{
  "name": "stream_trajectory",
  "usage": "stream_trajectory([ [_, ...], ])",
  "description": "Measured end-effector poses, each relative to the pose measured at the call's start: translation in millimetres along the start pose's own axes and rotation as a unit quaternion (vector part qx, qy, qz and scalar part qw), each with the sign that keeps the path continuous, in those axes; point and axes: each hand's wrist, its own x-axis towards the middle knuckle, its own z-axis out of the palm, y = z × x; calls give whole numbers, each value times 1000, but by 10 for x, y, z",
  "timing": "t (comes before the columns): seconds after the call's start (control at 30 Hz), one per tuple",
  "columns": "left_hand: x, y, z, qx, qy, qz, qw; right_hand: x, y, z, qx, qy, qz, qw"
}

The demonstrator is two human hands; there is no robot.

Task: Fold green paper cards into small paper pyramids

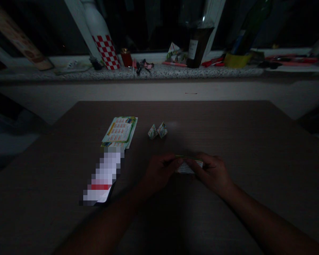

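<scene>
Between my two hands is a small printed piece of paper [187,168], with lines of text on its near face and a greenish upper edge. My left hand [161,170] grips its left end, thumb on the near face. Its right end is pinched by my right hand [214,171], whose thumb also lies across the front. The fingers behind the paper are hidden. Just beyond my hands, two small folded paper shapes [157,131] stand side by side on the table. A stack of printed calendar cards [119,130] lies farther left.
A phone with a lit, pixelated screen [103,177] lies on the brown table [215,124], left of my left forearm. Along the granite sill [159,73] stand a red-checked white bottle [106,49], a dark lidded cup [198,46] and a yellow container [236,60]. The room is dim.
</scene>
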Motion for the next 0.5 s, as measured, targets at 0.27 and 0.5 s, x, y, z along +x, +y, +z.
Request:
stream_trajectory([
  [0.27,5,-12,8,-10,0,-9,1000,-11,-8,-13,3,-3,-1,1000],
  [0.5,3,9,6,-4,2,-11,1000,-14,5,4,2,0,2,1000],
])
